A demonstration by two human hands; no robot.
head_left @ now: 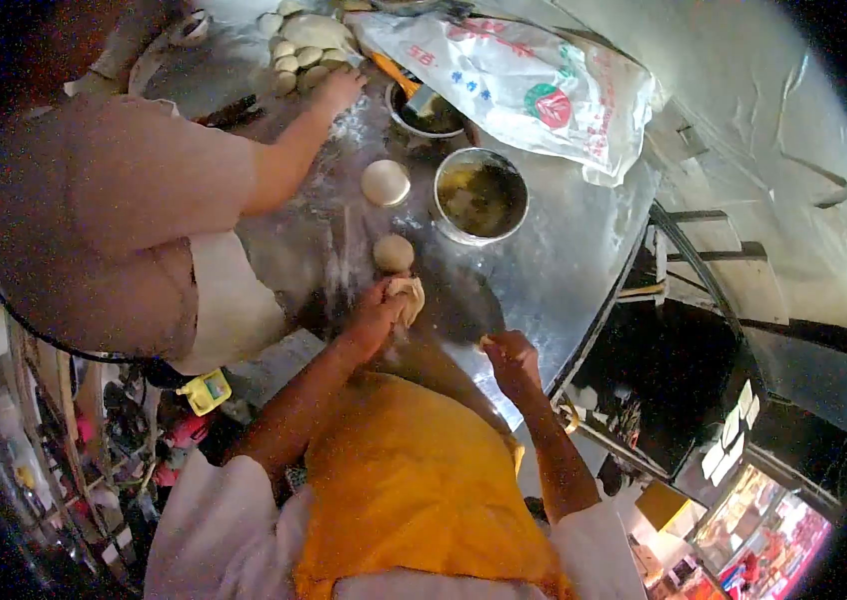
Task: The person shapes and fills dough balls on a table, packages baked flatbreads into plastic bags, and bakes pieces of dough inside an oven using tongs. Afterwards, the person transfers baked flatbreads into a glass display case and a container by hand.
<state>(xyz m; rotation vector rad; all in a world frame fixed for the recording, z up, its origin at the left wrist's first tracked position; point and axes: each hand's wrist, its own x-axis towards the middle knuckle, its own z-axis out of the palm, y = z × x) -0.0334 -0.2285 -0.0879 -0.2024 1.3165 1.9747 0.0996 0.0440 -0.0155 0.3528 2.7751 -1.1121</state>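
Observation:
My left hand [372,322] is closed around a soft, folded piece of dough [408,298] that sticks out past the fingers. Just beyond it a round dough ball [394,253] lies on the floured metal table [564,260]. Farther off is a paler, smooth dough round [386,183]. My right hand [514,362] hangs over the table's near right side, thumb and fingers pinched together. A small pale bit [486,343], seemingly dough, shows at its fingertips.
A metal bowl [480,240] of oily, greenish-brown contents stands ahead. Behind it are a darker bowl [399,120], an orange-handled brush [394,72] and a printed plastic bag [584,90]. At left, a co-worker's hand [344,88] reaches near several dough pieces [309,58].

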